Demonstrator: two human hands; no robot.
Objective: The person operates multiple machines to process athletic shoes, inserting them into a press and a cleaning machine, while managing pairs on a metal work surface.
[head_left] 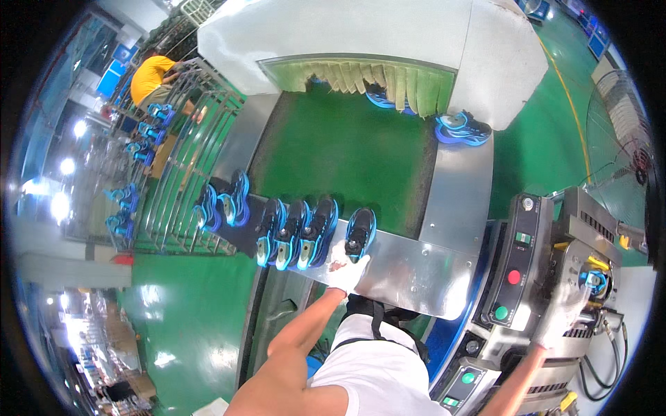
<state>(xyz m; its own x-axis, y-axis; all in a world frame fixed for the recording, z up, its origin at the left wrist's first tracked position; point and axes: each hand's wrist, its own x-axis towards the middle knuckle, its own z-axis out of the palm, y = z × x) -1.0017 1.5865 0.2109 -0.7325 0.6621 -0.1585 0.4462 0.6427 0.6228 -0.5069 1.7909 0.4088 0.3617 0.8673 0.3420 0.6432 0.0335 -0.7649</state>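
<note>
My left hand (346, 269), in a white glove, is closed on the heel end of a black and blue sports shoe (361, 232), whose toe points away over the metal ledge. To its left stand several like shoes (318, 232) in a row, heels toward me. Off to the right, my gloved right hand (563, 313) lies with fingers stretched out along a machine (590, 215). Its fingertips are beside a bright blue piece (594, 280) set in the machine; whether they touch it I cannot tell.
A green conveyor belt (340, 152) runs from a white tunnel with a strip curtain (388, 80), where a shoe is partly hidden. Another shoe (463, 129) sits on the right metal rail (454, 201). Metal racks (184, 166) and a person in yellow (149, 80) are at the left; a fan (635, 163) at the right.
</note>
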